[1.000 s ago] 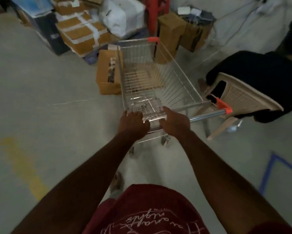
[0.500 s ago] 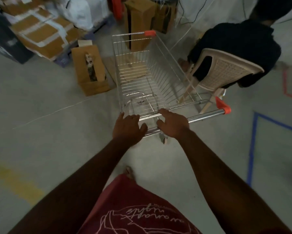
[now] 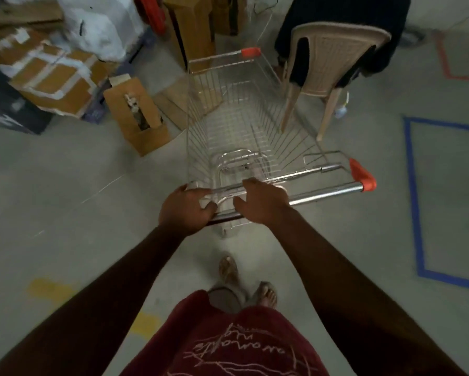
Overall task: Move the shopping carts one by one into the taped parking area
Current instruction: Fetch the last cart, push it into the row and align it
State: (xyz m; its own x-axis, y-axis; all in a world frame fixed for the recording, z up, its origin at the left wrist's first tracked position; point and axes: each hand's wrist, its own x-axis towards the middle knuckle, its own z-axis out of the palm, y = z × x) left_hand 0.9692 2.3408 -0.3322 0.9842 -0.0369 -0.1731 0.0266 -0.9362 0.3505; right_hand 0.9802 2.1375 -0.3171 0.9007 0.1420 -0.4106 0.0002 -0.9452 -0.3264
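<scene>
Both hands grasp the chrome handle bar (image 3: 322, 196) of the silver wire shopping cart (image 3: 228, 126): left hand (image 3: 186, 208) at its left end, right hand (image 3: 263, 202) near the middle. The cart stands on grey floor, left of the blue taped rectangle (image 3: 415, 202), its far right side just beside a beige plastic chair (image 3: 333, 66).

Both hands on the handle of an empty wire shopping cart, concrete floor.

Left hand (image 3: 186, 208) and right hand (image 3: 263, 203) grip the chrome handle bar (image 3: 325, 195) of the shopping cart (image 3: 236, 126), both left of the bar's middle. A beige plastic chair (image 3: 333, 61) stands just beside the cart's right wall. An open cardboard box (image 3: 135, 115) sits to the left. Blue floor tape (image 3: 415, 202) outlines an area at right, apart from the cart.
</scene>
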